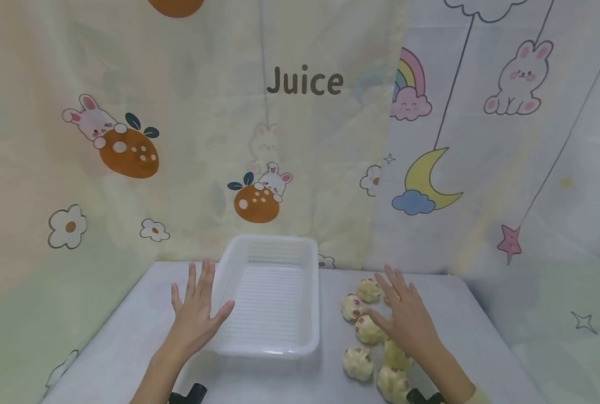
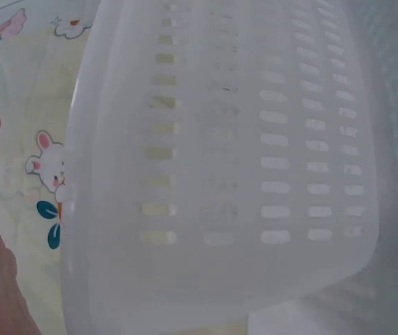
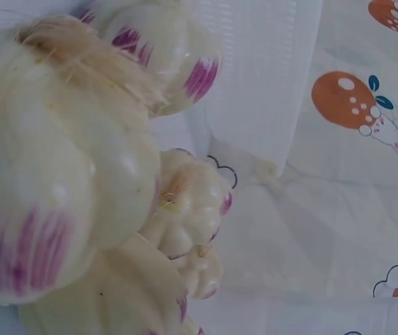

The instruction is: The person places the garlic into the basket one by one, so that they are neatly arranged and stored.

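Observation:
A white plastic basket (image 1: 307, 342) with slotted walls stands on the table, nothing inside it. My left hand (image 1: 195, 320) is held up at its left side, fingers straight and spread, holding nothing. The basket's wall (image 2: 206, 286) fills most of the left wrist view, with a strip of that hand at the left edge. Several garlic bulbs (image 1: 357, 363), pale with purple streaks, lie to the right of the basket. My right hand (image 1: 408, 322) hovers over them with extended fingers and hides some. Close up in the right wrist view is one large garlic bulb (image 3: 38, 167); fingertips show at the right edge.
The white table (image 1: 481, 348) runs back to a hanging cloth (image 1: 198, 140) printed with rabbits, oranges and flowers. More printed cloth (image 1: 547, 185) closes off the right side. A dark wrist mount (image 1: 191, 394) shows below the left hand.

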Motion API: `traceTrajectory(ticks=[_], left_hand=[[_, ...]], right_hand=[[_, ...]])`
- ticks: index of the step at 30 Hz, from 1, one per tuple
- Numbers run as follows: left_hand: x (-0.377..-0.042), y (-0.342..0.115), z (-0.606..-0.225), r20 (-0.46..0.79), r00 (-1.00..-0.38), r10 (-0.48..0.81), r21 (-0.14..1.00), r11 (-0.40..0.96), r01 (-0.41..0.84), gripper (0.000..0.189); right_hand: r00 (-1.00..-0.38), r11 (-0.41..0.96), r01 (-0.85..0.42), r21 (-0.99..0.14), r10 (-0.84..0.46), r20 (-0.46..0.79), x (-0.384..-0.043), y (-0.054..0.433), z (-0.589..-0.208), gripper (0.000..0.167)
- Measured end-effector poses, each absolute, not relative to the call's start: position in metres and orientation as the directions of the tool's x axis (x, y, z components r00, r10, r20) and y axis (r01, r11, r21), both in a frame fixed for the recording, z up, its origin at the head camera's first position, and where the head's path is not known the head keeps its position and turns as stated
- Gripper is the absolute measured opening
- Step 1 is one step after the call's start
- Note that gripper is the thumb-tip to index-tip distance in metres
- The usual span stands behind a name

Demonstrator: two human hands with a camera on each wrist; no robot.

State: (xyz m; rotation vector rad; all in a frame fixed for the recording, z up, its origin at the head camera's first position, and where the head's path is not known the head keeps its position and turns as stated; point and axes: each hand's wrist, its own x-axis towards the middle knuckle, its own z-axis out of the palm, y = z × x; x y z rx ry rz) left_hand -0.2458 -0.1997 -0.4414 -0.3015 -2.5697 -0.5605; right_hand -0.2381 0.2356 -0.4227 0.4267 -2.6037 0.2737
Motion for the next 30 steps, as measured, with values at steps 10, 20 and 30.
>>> traceTrajectory(ticks=[10,20,30], left_hand=[[-0.240,-0.219,-0.452,0.435,-0.893,0.117,0.410,0.857,0.312,0.098],[-0.235,-0.231,-0.459,0.363,-0.922,0.137,0.506,0.802,0.318,0.104],[-0.237,-0.242,-0.469,0.262,-0.947,0.184,0.596,0.741,0.309,0.111]], right_hand=[[-0.867,0.925,-0.327,-0.195,-0.211,0.451,-0.228,0.237,-0.413,0.077],[-0.861,0.914,-0.295,-0.277,-0.129,0.493,-0.226,0.250,-0.414,0.069],[-0.864,0.923,-0.242,-0.298,-0.065,0.499,-0.229,0.268,-0.421,0.061]])
